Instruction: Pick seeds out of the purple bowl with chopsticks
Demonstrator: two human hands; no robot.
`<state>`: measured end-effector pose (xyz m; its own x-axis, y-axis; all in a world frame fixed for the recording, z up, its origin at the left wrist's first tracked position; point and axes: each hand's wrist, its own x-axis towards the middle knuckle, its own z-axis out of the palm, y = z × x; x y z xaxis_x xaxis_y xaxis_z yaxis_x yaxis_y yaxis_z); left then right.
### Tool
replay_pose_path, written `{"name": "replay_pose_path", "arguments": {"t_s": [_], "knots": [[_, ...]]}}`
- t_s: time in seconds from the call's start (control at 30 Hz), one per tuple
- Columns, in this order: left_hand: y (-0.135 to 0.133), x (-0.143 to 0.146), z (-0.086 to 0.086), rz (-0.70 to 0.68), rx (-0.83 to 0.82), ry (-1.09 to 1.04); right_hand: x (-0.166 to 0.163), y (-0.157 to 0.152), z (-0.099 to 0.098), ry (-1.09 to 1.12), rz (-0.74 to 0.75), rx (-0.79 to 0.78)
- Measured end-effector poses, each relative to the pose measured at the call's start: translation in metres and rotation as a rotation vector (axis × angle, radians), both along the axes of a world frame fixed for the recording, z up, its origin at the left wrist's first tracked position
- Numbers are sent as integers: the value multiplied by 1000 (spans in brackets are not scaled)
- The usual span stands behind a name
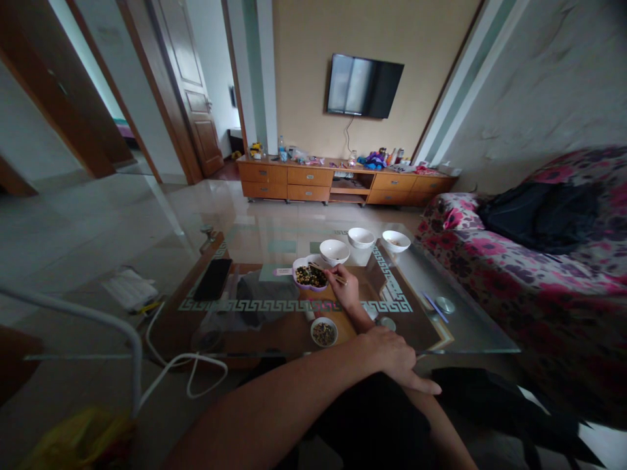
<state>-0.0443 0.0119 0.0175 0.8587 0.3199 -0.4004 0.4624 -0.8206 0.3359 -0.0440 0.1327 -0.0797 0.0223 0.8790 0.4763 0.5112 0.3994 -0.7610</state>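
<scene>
A purple dish (pixel 309 277) of mixed beans sits on a glass table (pixel 470 326). Chopsticks (pixel 327 272) reach over it, tips above the beans, long axis running from the dish back and right into the right hand (pixel 349 292), whose fingers are pinched on them. The dish lies just left of that hand. The left hand (pixel 394 358) rests nearer the body at the table's edge, fingers loosely extended, holding nothing. A small bowl (pixel 324 331) of beans stands between the hands; three white bowls (pixel 361 237) stand beyond.
</scene>
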Motion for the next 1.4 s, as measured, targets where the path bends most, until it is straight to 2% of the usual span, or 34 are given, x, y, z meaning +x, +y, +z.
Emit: {"name": "replay_pose_path", "arguments": {"t_s": [0.53,0.6,0.73,0.8,0.9,1.07,1.4], "knots": [[2,2,-4,4,-14,2,-3,-7,12,99,9,-10],[1,2,-4,6,-3,10,-2,-7,13,193,-47,44],[-1,6,-6,-8,45,11,4,0,12,396,-276,112],[-1,7,-9,-8,60,17,6,3,10,443,-309,118],[0,9,-13,3,62,21,5,2,7,420,-229,117],[3,9,-17,9,29,23,0,-5,7,232,-26,54],[2,9,-18,-5,32,15,-1,-9,13,170,25,69]]}}
